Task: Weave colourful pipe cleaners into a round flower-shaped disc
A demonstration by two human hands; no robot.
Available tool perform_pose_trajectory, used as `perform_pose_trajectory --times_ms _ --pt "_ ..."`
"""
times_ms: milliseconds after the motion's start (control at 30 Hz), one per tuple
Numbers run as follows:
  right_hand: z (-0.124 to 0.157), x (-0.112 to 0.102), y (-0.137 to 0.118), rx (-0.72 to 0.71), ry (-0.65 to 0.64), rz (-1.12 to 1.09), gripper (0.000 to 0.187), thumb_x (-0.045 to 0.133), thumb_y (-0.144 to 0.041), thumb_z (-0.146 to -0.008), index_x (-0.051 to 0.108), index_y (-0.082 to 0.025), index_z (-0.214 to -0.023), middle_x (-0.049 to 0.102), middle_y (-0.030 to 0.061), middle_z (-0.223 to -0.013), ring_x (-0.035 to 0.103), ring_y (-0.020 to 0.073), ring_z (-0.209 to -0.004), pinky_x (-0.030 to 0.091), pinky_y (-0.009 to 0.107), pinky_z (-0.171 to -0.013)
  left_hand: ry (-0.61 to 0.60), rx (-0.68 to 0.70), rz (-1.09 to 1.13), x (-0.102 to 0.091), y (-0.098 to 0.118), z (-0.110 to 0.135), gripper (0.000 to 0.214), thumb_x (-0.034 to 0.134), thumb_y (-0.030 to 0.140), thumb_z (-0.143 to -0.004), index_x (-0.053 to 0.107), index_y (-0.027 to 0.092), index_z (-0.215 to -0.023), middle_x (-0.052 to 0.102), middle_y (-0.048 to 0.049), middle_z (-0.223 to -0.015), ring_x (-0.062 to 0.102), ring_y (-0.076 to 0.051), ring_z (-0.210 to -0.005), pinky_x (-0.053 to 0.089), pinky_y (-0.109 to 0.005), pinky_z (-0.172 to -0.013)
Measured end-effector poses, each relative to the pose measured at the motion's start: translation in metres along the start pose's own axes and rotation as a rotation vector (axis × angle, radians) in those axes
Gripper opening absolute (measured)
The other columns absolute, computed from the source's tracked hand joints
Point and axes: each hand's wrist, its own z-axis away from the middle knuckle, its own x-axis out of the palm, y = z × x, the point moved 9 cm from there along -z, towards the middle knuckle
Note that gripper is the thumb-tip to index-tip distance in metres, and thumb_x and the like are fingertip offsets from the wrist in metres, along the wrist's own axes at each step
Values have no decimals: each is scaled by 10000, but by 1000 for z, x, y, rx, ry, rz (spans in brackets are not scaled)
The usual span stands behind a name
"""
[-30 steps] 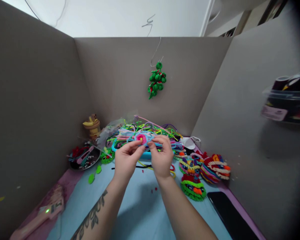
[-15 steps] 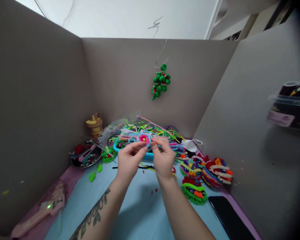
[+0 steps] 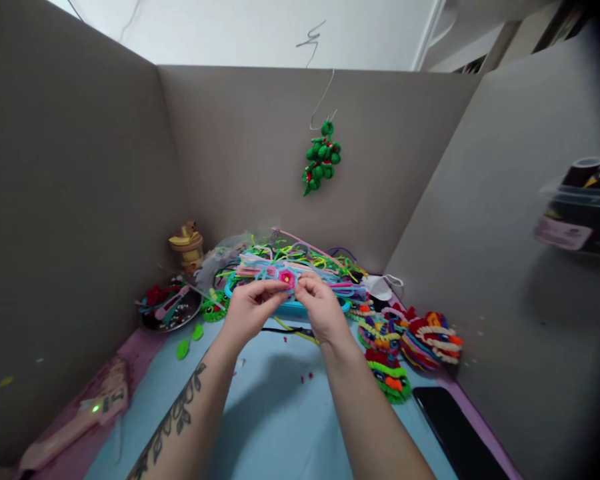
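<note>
Between my two hands is a small pipe-cleaner flower (image 3: 287, 279), pink with a yellow centre and light blue around it. My left hand (image 3: 250, 308) pinches its left and lower edge between thumb and fingers. On the other side, the thumb and fingers of my right hand (image 3: 321, 308) grip its right edge. The flower is held up in front of a pile of colourful pipe cleaners (image 3: 310, 257) in a blue tray (image 3: 293, 309). Parts of its rim are hidden by my fingertips.
Fuzzy colourful figures (image 3: 423, 341) and a black phone (image 3: 457, 430) lie at right. On the left are a pink glue gun (image 3: 80, 423), a metal bowl (image 3: 180, 320) and green pieces (image 3: 183, 349). A green-and-red ornament (image 3: 323, 160) hangs on the back panel (image 3: 240, 147).
The flower has tilted, and its light blue rim shows less openly. My left hand has shifted slightly left, with the fingers of both hands repositioned on the edges.
</note>
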Motion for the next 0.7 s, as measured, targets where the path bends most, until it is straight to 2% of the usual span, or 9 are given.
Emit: perform_pose_trajectory --times_ms 133,233,333,567,700 --pt "-2 -4 -4 -4 0 -5 199 630 -378 -718 659 -189 -666 533 51 -924 512 211 -974 392 342 -878 78 -115 137 -2 -12 -1 199 749 271 -646 738 155 -807 714 -35 -686 601 -129 -575 480 -229 -567" --pt "-1 -4 -12 -75 -30 25 139 628 -318 -723 685 -206 -784 534 55 -1008 505 215 -1060 387 357 -921 120 -170 247 -3 -20 -1 237 772 283 -625 739 156 -823 723 -44 -721 627 -139 -629 499 -241 -623" --pt "2 -4 -21 -158 -32 121 158 634 -222 -703 671 -223 -856 525 50 -1065 503 205 -1090 359 375 -977 137 -207 339 -2 -26 -1 266 789 278 -605 740 159 -838 730 -49 -760 642 -145 -661 506 -246 -638" --pt "15 -7 -52 -402 156 480 123 595 -127 -716 656 -209 -785 533 58 -983 492 221 -1011 376 407 -929 129 -276 400 1 -26 1 275 814 269 -565 741 156 -804 729 -50 -739 637 -140 -635 500 -241 -610" --pt "21 -4 -64 -548 158 594 109 610 -136 -744 663 -214 -799 542 57 -950 477 219 -978 377 401 -902 112 -288 387 2 -26 2 280 813 277 -568 743 155 -810 728 -49 -729 631 -134 -628 498 -240 -615"
